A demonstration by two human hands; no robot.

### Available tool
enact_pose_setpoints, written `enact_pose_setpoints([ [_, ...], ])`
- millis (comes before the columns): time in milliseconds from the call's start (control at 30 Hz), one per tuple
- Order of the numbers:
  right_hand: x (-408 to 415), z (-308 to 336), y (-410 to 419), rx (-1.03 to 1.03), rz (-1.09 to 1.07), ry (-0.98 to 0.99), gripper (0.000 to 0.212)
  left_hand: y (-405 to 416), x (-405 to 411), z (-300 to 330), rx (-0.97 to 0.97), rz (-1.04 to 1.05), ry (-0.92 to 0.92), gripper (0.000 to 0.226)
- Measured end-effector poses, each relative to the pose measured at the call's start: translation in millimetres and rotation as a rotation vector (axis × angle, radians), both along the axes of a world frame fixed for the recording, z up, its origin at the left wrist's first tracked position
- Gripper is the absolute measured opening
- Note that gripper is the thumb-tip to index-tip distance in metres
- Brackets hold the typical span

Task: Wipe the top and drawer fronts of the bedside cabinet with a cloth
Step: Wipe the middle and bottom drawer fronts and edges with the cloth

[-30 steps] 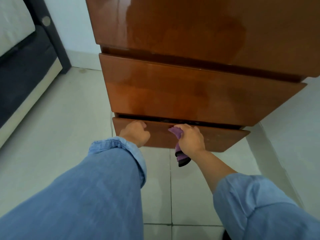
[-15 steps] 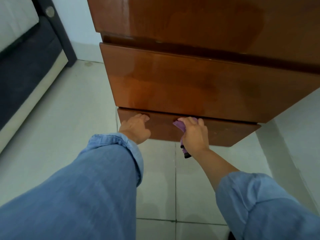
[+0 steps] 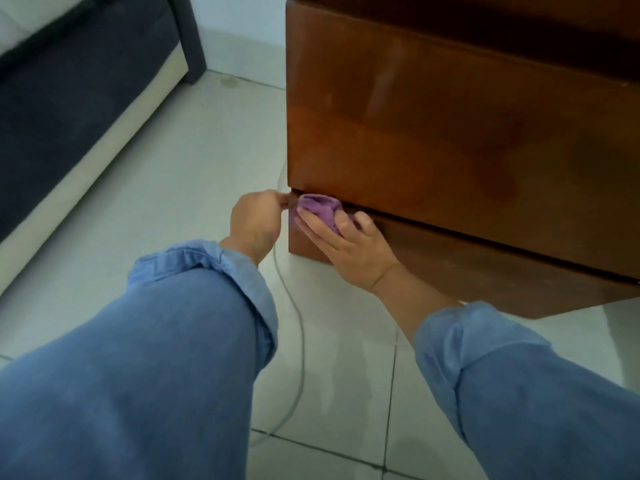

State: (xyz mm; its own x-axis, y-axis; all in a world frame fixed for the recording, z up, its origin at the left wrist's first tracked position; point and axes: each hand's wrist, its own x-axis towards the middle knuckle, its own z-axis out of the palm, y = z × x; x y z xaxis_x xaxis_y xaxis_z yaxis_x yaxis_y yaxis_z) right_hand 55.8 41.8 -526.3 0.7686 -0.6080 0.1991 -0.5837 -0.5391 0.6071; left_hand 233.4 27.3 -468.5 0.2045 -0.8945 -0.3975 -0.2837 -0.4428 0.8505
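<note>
Right hand point(image 3: 349, 244) presses cloth point(image 3: 320, 209) (purple) on drawer point(image 3: 485, 268)

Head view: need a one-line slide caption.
Right hand presses purple cloth to bottom drawer's left corner; left hand touches cabinet's edge.

Pale floor tiles point(image 3: 166, 188) meet a white wall point(image 3: 242, 32), with a dark upholstered bed frame point(image 3: 69, 95) at left and a grey cable point(image 3: 299, 341) trailing across the floor.

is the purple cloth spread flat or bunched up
Bunched up: the purple cloth sits as a wad under the right hand against the bottom drawer front.
</note>
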Motion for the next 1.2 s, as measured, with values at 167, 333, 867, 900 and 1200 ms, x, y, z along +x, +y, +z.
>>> enact_pose_setpoints([
  [167,7,-49,-9,0.081,-0.109,0.229,0.059,-4,6,-22,-0.071,0.036,-0.079,0.041],
  [333,-5,-79,-5,0.175,0.08,0.49,0.057,2,-6,-23,-0.123,0.169,-0.078,0.037],
  [867,-90,17,18,-0.177,0.054,0.168,0.052,38,-61,-32,-0.075,0.257,0.145,0.068],
  [900,-89,9,17,-0.184,0.036,0.186,0.053,36,-65,-37,-0.042,0.281,0.17,0.064],
  [1200,-94,-68,9,0.039,0.021,0.351,0.056,19,-85,-75,0.092,0.567,0.351,0.044],
])
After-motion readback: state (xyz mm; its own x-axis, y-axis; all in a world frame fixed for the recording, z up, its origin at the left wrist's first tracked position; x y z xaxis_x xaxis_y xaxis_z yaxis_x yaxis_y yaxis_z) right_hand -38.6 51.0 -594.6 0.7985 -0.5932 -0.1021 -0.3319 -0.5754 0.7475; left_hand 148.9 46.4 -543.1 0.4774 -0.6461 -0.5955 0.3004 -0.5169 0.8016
